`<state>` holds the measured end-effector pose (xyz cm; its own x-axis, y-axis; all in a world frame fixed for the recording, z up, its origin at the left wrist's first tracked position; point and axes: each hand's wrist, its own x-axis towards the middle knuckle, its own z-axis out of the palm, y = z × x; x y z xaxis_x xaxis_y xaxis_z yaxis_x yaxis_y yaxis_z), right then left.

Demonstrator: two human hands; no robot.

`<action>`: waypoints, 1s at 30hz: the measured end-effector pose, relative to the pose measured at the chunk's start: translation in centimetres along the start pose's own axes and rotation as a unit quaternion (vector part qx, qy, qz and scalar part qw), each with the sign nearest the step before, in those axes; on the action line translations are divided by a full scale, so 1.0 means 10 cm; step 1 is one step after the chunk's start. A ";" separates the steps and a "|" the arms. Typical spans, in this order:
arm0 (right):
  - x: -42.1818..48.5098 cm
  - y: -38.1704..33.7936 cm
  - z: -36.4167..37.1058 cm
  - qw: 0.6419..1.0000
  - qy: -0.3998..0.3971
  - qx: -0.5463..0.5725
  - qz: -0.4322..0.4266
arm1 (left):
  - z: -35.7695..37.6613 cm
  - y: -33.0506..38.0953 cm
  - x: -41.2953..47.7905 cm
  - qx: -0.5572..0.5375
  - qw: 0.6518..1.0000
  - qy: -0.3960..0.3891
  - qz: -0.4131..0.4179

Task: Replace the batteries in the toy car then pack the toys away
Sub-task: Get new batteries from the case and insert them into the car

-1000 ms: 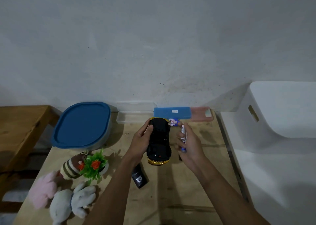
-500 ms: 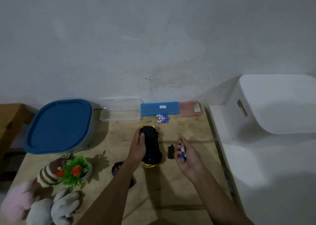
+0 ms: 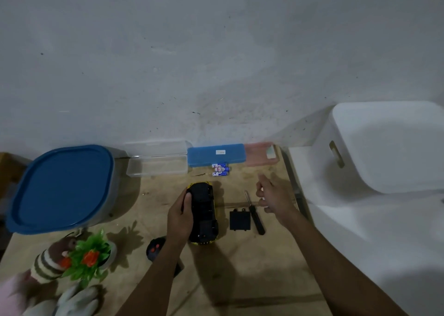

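Wooden table (image 3: 240, 267); one toy car (image 3: 204, 210); one screwdriver (image 3: 255, 216); one held battery (image 3: 265, 205).

Black toy car (image 3: 203, 215) with yellow trim; blue-and-white batteries (image 3: 221, 170); blue lid (image 3: 62, 186) on grey tub (image 3: 115, 195); blue case (image 3: 216, 155); pink case (image 3: 258, 156); brown-and-cream striped plush (image 3: 45, 265); green plant (image 3: 96, 242), orange flowers (image 3: 90, 259).

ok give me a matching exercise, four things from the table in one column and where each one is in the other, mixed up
1 toy car
2 screwdriver
3 batteries
4 battery cover

a just in front of the blue case
b held by the left hand
c flat on the table, between car and screwdriver
d right of the cover, beside the right hand

Pairs: 1-b, 2-d, 3-a, 4-c
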<state>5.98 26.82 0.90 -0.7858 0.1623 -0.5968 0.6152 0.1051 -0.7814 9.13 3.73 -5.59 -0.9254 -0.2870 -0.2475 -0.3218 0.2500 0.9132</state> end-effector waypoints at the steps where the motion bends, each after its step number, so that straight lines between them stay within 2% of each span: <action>1: 0.07 -0.04 -0.03 1.000 0.000 -0.008 -0.011 | 0.02 -0.01 -0.01 -0.001 1.000 0.009 0.003; 4: 0.33 -0.08 -0.11 0.999 -0.006 -0.029 -0.024 | 0.07 0.04 -0.04 0.000 0.999 0.031 0.010; 6: 0.52 -0.08 -0.20 0.994 0.011 -0.094 -0.058 | 0.07 0.09 -0.04 0.026 0.996 0.082 -0.002; 7: 0.63 -0.08 -0.27 0.982 0.034 -0.155 -0.102 | 0.08 0.15 -0.04 0.054 0.991 0.122 0.007; 9: 0.82 -0.08 -0.38 0.932 0.080 -0.305 -0.178 | 0.16 0.38 -0.07 0.107 0.973 0.173 0.110; 11: 0.96 -0.13 -0.45 0.895 0.106 -0.387 -0.195 | 0.36 0.64 -0.08 0.123 0.963 0.123 0.208; 12: 1.04 -0.16 -0.48 0.878 0.114 -0.418 -0.205 | 0.51 0.71 -0.04 0.116 0.967 0.072 0.215; 14: 1.14 -0.22 -0.48 0.829 0.102 -0.501 -0.225 | 0.78 0.85 0.08 0.105 0.983 -0.053 0.139; 16: 1.24 -0.29 -0.46 0.773 0.077 -0.587 -0.227 | 1.06 0.83 0.26 0.138 0.975 -0.165 0.046; 17: 1.27 -0.31 -0.45 0.750 0.073 -0.616 -0.229 | 1.19 0.79 0.33 0.143 0.971 -0.191 0.023; 21: 1.34 -0.47 -0.40 0.703 0.062 -0.671 -0.229 | 1.52 0.71 0.59 0.050 0.983 -0.159 -0.069; 25: 1.31 -0.63 -0.32 0.634 0.012 -0.733 -0.245 | 1.62 0.63 0.72 0.011 0.990 -0.111 -0.081; 30: 1.25 -0.81 -0.25 0.566 -0.051 -0.775 -0.277 | 1.61 0.58 0.78 -0.011 0.991 -0.112 -0.075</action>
<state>-8.63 30.42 0.21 -0.8364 -0.3662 -0.4078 -0.4721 0.8594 0.1964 -3.22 17.85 -7.46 -0.8890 -0.1061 -0.4454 -0.4579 0.1998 0.8663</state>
